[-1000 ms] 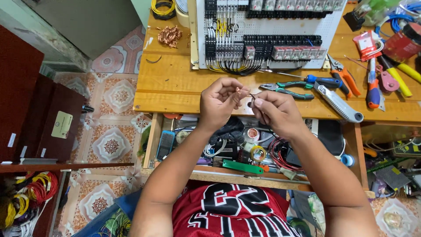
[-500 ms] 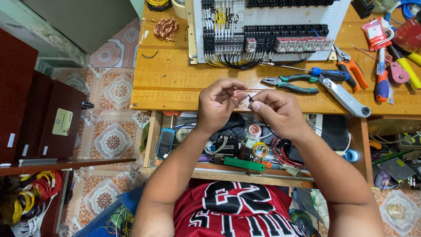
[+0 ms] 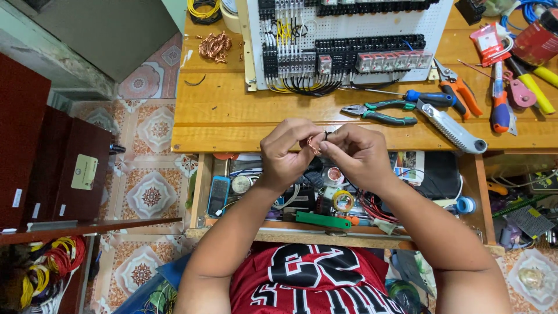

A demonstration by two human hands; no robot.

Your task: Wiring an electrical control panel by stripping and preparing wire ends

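Left hand (image 3: 286,152) & right hand (image 3: 356,156) both pinch a thin copper wire piece (image 3: 314,145) w/ fingertips, above near edge of wooden surface (image 3: 232,116).

Glossy wooden workbench (image 3: 232,116); bare copper wire (image 3: 314,145).

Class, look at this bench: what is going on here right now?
A person at a wooden bench holds a short bit of copper wire between both hands, the left hand and right hand pinching it over an open drawer of tools. Pliers, a screwdriver and a wired panel lie beyond, untouched.
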